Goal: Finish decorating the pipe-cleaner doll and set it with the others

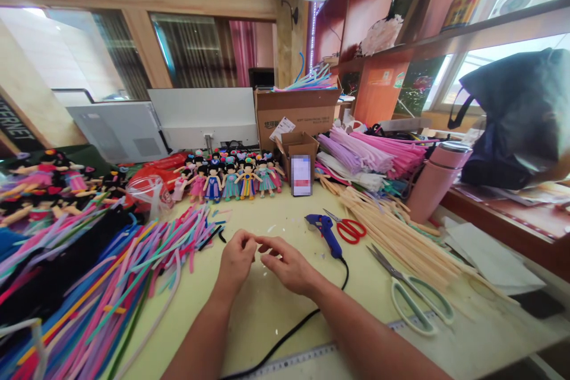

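Note:
Both hands meet above the middle of the pale yellow table (262, 332). My left hand (238, 258) is closed, thumb and fingers pinched together; anything between them is too small to make out. My right hand (287, 264) touches the left fingertips with its index finger, its thumb apart from the fingers and nothing visible in it. A blue glue gun (327, 234) lies to the right of the hands, beside red-handled scissors (351, 230). Larger scissors with pale green handles (412, 297) rest nearer the right forearm.
Colourful pipe cleaners (133, 273) cover the left side. Small dolls (231, 181) stand at the back by a phone (301, 176) and cardboard box (296, 113). Beige strips (396, 237) and a pink bottle (439, 181) are at right. A black cord (294, 329) crosses below my hands.

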`<action>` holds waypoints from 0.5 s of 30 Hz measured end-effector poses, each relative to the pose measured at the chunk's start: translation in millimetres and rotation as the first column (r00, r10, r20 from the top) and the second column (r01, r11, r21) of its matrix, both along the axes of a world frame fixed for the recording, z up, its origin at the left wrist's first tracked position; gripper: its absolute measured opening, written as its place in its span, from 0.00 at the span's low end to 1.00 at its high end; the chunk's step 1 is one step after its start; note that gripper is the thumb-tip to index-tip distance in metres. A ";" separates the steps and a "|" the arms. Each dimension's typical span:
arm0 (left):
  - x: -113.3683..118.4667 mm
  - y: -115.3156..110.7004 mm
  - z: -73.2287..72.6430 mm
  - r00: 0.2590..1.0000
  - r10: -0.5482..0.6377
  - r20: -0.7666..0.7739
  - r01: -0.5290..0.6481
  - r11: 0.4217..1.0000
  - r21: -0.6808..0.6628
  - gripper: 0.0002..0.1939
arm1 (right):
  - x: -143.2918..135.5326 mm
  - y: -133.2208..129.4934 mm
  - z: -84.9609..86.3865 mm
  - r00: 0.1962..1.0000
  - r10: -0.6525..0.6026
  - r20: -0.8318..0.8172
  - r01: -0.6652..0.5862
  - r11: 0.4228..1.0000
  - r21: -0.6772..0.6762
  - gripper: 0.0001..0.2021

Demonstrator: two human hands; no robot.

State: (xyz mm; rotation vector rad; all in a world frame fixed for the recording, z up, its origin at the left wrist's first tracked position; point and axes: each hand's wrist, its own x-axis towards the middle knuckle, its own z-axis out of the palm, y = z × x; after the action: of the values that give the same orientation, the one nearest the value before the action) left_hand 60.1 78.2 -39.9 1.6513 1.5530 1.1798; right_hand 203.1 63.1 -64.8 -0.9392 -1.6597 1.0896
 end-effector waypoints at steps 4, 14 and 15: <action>-1.1 0.2 0.8 0.991 0.028 0.128 -0.023 0.999 -0.037 0.05 | -0.5 -3.4 1.2 0.996 0.050 0.080 -0.053 0.998 0.036 0.25; -2.7 3.9 -2.4 0.932 -0.152 0.328 0.177 0.983 -0.050 0.12 | 4.4 0.9 9.8 0.992 0.036 -0.124 -0.057 0.984 -0.171 0.18; -2.4 3.8 -2.8 0.937 -0.170 0.304 0.190 0.981 -0.038 0.12 | 5.9 1.6 11.6 0.988 0.011 -0.153 -0.044 0.976 -0.215 0.16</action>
State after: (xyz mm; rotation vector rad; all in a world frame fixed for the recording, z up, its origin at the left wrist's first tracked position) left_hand 57.7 82.0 -42.7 1.4578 1.2122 1.2026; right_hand 209.0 64.6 -53.2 -0.9489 -1.4547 1.3483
